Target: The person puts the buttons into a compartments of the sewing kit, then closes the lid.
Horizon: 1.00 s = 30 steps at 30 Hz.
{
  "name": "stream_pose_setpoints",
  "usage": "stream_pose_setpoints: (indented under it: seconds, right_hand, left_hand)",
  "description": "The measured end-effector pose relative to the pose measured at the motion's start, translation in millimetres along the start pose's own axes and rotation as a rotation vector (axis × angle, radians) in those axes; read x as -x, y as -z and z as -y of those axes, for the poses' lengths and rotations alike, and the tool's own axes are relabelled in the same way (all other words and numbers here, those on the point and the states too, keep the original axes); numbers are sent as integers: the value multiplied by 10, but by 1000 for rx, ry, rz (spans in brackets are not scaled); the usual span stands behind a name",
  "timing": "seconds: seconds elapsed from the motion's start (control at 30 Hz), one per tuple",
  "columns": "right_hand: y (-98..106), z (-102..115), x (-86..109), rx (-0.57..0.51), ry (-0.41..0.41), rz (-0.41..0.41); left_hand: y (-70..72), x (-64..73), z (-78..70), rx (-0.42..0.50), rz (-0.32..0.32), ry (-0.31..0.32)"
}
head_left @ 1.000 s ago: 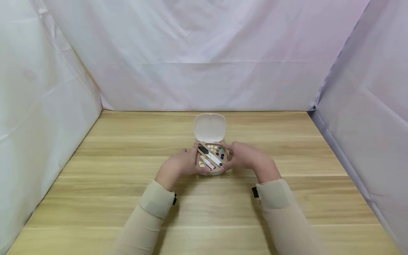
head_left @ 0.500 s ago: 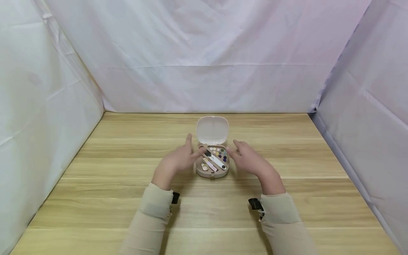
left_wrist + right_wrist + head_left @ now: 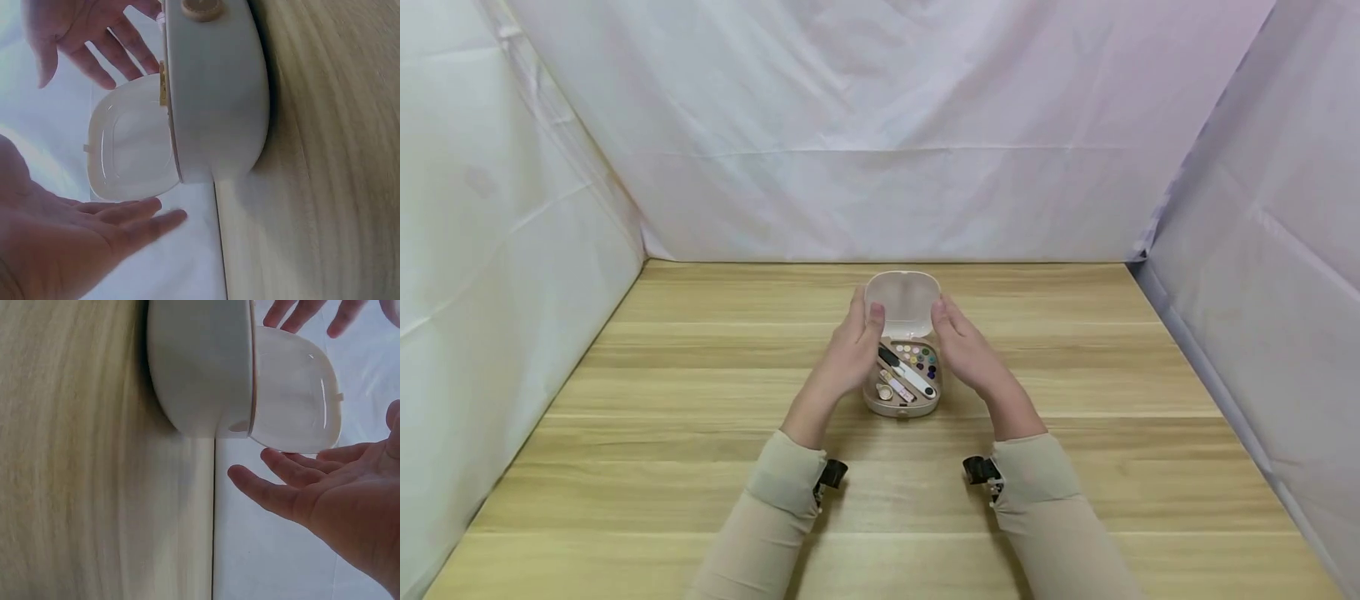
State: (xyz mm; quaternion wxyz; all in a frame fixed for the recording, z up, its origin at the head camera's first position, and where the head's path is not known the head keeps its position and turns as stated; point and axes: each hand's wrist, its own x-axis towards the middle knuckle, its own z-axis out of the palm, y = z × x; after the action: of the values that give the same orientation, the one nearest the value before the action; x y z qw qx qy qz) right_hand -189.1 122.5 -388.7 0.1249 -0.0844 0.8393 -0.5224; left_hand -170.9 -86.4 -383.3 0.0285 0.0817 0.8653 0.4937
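A white sewing kit box stands on the table with its lid raised at the back. Inside it lie several coloured buttons, a white tool with a black end, a pink-patterned strip and a small gold-rimmed round piece. My left hand is at the lid's left edge, thumb up, fingers extended. Across from it, my right hand has its fingertips right at the lid's right edge. Both wrist views show straight fingers close along the lid's sides, with the palms facing each other.
The wooden table spreads around the box. White cloth hangs behind it and on both sides. A black wrist camera sits by the left cuff, another black camera by the right cuff.
Both hands held the sides of the box base a second ago. They let go, spread apart, then moved up and back to either side of the raised lid.
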Motion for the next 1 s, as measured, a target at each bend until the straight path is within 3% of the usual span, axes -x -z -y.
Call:
stream_pose_setpoints:
  seconds: [0.13,0.43,0.6,0.77,0.9,1.0]
  right_hand:
    - [11,2,20,-14,-21,-50]
    - [1,33,86,-6,28,-94]
    - [22,29,180,29,12,-45]
    - [59,-21,242,25,62,26]
    - [81,-92,284,65,134,87]
    - [84,-127,325,167,183,107]
  left_hand:
    - [29,2,-29,44,-55,-6]
    - [180,83,61,75,-65,-18]
    - [220,145,112,58,-28,-22]
    - [246,177,130,77,23,-14]
    - [252,203,130,0,77,-7]
    - [260,229,123,-91,135,-30]
